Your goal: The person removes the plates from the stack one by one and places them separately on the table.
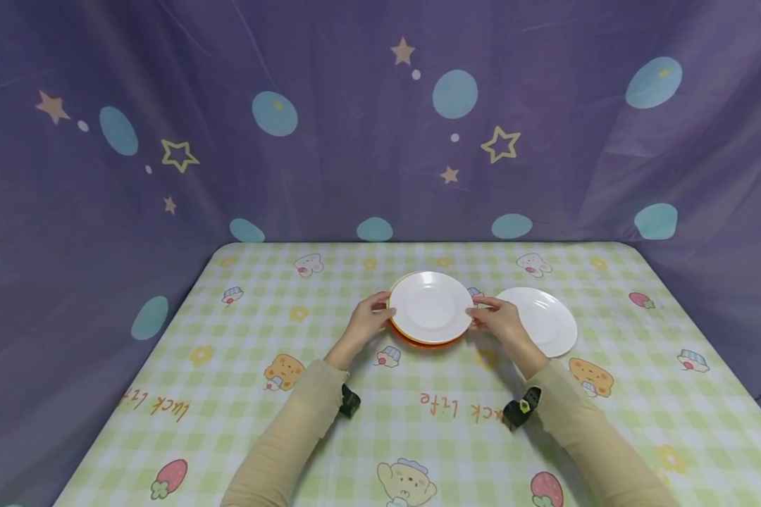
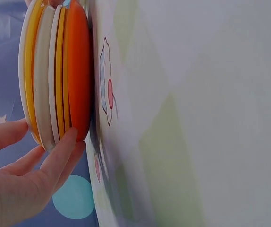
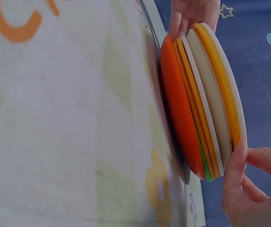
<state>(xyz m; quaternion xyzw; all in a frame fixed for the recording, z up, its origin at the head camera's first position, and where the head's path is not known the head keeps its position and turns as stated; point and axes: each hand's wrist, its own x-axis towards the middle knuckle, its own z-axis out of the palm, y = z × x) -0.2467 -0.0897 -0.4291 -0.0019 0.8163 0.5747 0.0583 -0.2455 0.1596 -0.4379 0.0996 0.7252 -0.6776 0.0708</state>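
Note:
A stack of plates with a white plate on top stands near the middle of the table. Seen from the side in the left wrist view, the stack has an orange plate lowest, with yellow, white and beige layers above. A thin green edge shows in the right wrist view. The left hand grips the stack's left rim, its fingers spread along the side. At the right rim, the right hand holds the stack's upper edge between thumb and fingers.
A separate white plate lies flat to the right, partly covered by the right hand and wrist. A checked cloth covers the table, and a purple curtain hangs behind it. Dark bands sit at both wrists.

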